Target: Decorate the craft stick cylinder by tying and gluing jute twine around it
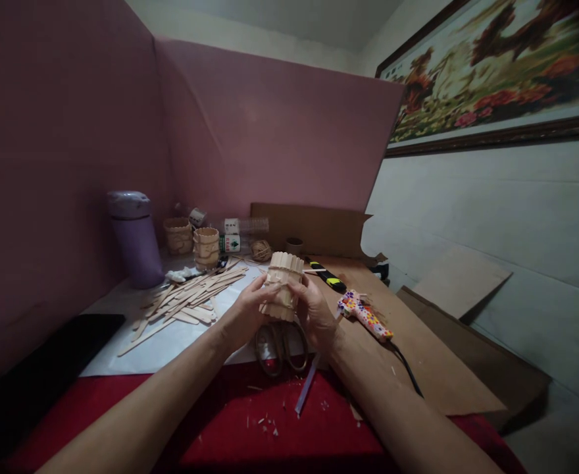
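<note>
Between my two hands is a small round pot made of pale wooden craft sticks (285, 264), held up over the table, with twine running around it. My left hand (251, 304) grips its left side, and my right hand (315, 309) has its fingers closed on the right side. Just below the pot lie scissors (282, 355), only their handles showing. A clear glue stick (308, 385) sticks out near my right wrist. To the right, a flower-patterned hot glue gun (366, 317) rests on cardboard, its black cord trailing toward me.
Loose craft sticks (191, 299) lie heaped on white paper (106, 349) at left. Behind them stand two similar pots (206, 247), a purple bottle (136, 243), plastic bottles and a twine ball (260, 250). A yellow-black utility knife (326, 273) lies on the cardboard (418, 368).
</note>
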`<state>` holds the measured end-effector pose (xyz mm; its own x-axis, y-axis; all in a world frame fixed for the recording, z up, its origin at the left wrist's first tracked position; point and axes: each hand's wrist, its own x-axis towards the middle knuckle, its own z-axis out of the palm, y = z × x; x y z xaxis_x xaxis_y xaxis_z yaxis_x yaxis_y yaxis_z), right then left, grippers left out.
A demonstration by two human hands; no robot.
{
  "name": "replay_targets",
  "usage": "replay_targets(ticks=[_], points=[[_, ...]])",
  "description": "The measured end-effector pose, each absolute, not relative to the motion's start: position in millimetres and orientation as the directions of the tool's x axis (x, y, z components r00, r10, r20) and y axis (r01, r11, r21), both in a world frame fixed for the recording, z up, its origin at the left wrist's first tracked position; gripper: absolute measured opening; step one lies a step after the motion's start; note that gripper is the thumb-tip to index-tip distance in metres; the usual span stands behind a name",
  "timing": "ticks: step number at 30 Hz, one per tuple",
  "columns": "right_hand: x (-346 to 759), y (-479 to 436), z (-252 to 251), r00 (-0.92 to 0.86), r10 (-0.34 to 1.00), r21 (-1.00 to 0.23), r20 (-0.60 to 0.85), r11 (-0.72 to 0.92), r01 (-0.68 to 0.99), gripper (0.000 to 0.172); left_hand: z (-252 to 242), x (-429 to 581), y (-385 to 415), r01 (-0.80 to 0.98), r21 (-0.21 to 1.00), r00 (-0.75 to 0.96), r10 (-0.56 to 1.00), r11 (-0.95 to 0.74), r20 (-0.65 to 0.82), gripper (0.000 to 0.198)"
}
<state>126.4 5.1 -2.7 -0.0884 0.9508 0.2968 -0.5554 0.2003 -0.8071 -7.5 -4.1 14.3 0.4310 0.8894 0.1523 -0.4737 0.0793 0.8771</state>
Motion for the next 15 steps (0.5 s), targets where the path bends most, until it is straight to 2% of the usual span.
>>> replay_targets(ticks=[11,15], points=[[125.9,3.6,-6.5,-0.124,0.96,-0.809,0.25,0.137,-0.572,0.045,11.0,-4.4,-0.7,-0.457,0.883,0.37,0.925,0.102,0.085,0.051],[124.7,3.7,-7.9,-0.116,0.954,-0.804,0.276,0.163,-0.571,0.049,9.1,-4.4,-0.4,-0.455,0.884,0.36,0.93,0.108,0.073,0.049]])
